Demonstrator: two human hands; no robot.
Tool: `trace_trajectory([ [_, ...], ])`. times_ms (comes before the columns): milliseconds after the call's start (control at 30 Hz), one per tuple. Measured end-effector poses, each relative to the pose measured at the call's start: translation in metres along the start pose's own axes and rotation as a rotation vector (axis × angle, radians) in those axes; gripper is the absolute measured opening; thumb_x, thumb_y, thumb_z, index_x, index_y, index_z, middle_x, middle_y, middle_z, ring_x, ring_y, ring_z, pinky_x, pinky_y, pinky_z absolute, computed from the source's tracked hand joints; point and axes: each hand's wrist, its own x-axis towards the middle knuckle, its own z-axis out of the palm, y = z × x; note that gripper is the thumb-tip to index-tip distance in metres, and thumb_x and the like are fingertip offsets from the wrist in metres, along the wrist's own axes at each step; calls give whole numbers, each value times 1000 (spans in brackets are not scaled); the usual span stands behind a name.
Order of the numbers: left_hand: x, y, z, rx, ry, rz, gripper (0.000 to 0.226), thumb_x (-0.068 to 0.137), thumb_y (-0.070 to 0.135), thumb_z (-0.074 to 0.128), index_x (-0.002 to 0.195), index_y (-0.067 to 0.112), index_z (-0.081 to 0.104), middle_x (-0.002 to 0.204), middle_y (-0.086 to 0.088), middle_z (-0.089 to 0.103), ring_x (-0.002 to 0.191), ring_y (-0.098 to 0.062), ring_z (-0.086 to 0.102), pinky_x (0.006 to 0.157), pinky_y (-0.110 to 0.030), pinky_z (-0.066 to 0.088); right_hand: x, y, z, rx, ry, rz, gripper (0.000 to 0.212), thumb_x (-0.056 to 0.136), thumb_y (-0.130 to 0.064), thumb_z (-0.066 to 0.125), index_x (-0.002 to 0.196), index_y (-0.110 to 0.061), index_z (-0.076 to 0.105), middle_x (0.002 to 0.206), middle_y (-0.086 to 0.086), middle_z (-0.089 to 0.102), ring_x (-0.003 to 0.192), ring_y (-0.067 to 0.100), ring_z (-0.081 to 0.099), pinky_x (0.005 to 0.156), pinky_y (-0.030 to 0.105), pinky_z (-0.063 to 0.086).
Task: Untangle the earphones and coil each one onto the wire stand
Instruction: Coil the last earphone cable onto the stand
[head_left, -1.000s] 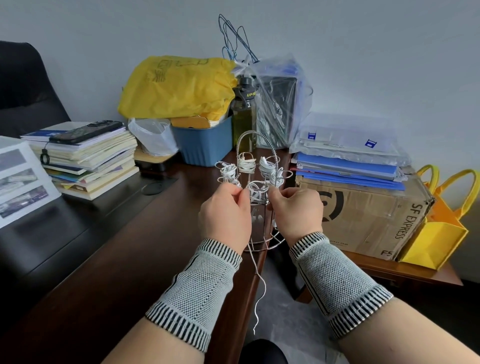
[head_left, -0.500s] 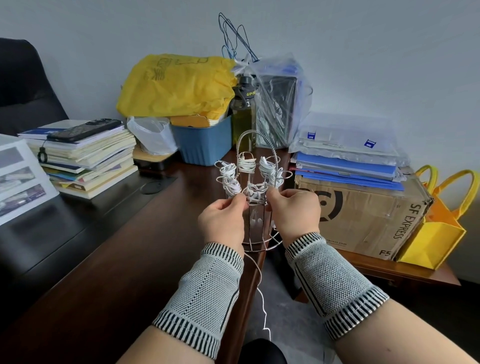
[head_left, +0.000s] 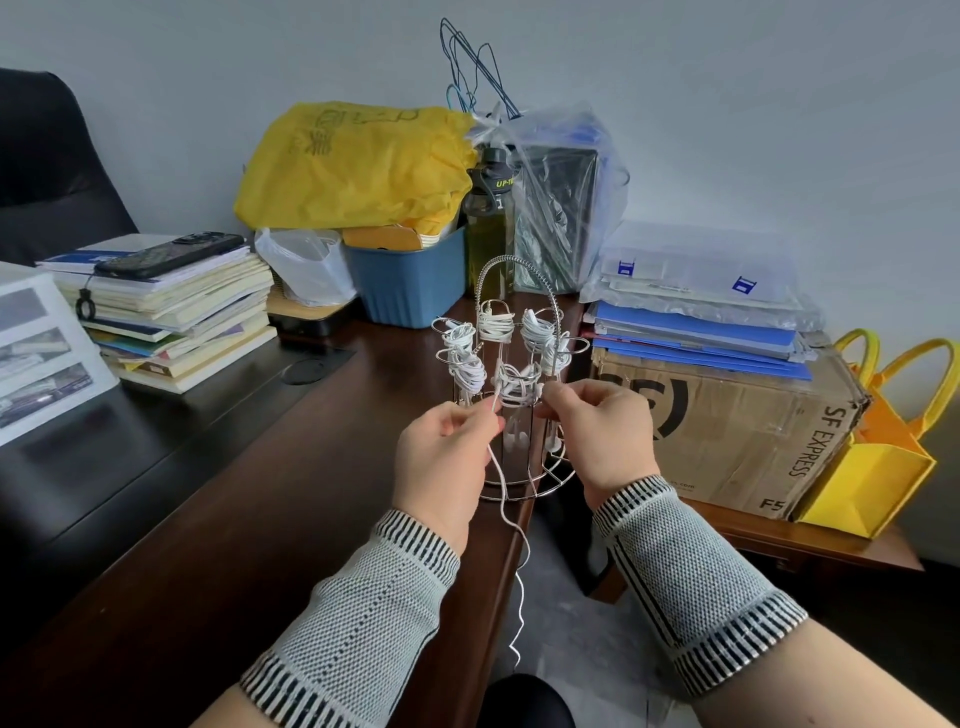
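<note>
Wire stand (head_left: 511, 384) sits at the near right edge of the dark wooden surface (head_left: 249, 499), dead centre of my view. White earphone coils (head_left: 496, 326) are wrapped on its upper hooks; more hang at 10 and 2 o'clock around the arch handle.

My left hand (head_left: 447, 457) is just at 7 o'clock of the stand, fingers (head_left: 485, 415) pinched narrow on a white earphone cable (head_left: 506, 512). That cable trails down past the surface edge toward the floor.

My right hand (head_left: 597, 441) is at 5 o'clock of the stand, fingers curled, pinching at the front coil (head_left: 514, 387); I cannot tell whether they hold wire or cord.

At 12 o'clock: blue bin (head_left: 415, 280), yellow bag (head_left: 353, 166) on top. At 10 o'clock: book stack (head_left: 171, 312) with a phone (head_left: 169, 254) on it. At 3 o'clock: cardboard box (head_left: 727, 431).
</note>
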Motion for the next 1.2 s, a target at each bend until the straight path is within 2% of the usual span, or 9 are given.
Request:
trace_trajectory([
  [167,-3,-1,-3,80,-45,19,10,64,28,65,59,22,70,106,1,74,101,-11,67,98,-40,51,-12,11,-4,-149,-33,-280,21,81,-17,70,68,-25,55,73,-3,61,64,7,57,65,25,49],
  [300,-6,-4,-1,161,-109,62,19,62,19,62,75,10,73,90,14,73,70,-2,59,71,-22,48,-17,16,-2,-317,-28,-635,22,80,-11,71,84,-30,60,87,-5,55,83,12,51,74,18,40],
  [400,-7,-5,0,253,-144,131,22,71,16,65,80,-5,68,104,16,73,78,-9,59,76,-26,45,-17,23,-1,-344,-86,-724,34,79,-4,69,108,-23,69,90,-8,48,89,15,47,82,14,35],
  [500,-6,-4,1,363,-156,157,15,79,9,67,64,7,63,76,18,71,69,-6,57,67,-23,46,-17,24,-3,-309,-131,-762,34,80,-13,68,110,-28,70,90,-6,48,90,15,44,86,5,28],
  [633,-6,1,2,487,-107,193,11,78,9,68,68,10,67,75,20,62,67,4,59,68,-16,48,-15,25,-4,-257,-162,-741,22,79,-39,63,94,-30,74,87,-10,50,90,15,47,85,15,35],
  [800,-10,8,-5,774,-46,332,12,76,16,70,71,23,61,88,14,65,81,-8,65,76,-25,52,-15,24,-5,-227,-119,-706,14,77,-27,70,89,-23,74,85,-19,49,87,13,52,80,18,41],
  [933,-7,7,-19,834,-208,170,10,81,16,65,73,20,61,61,6,67,61,-8,66,53,-21,44,-15,24,-9,-182,-141,-670,13,79,-18,73,91,-23,74,89,-13,61,91,11,60,83,25,50],
  [1033,-1,13,-34,718,-318,90,18,87,12,62,71,18,66,56,7,63,53,-6,57,61,-23,46,-14,24,-12,-125,-157,-612,12,81,-13,74,90,-21,74,89,-6,70,89,10,65,83,31,54],
  [1200,8,30,-30,385,-251,182,17,88,18,66,72,20,72,55,5,54,55,-11,49,62,-32,46,-16,16,-16,80,-225,-381,20,83,-6,71,79,-26,70,71,-8,72,66,2,67,66,17,53],
])
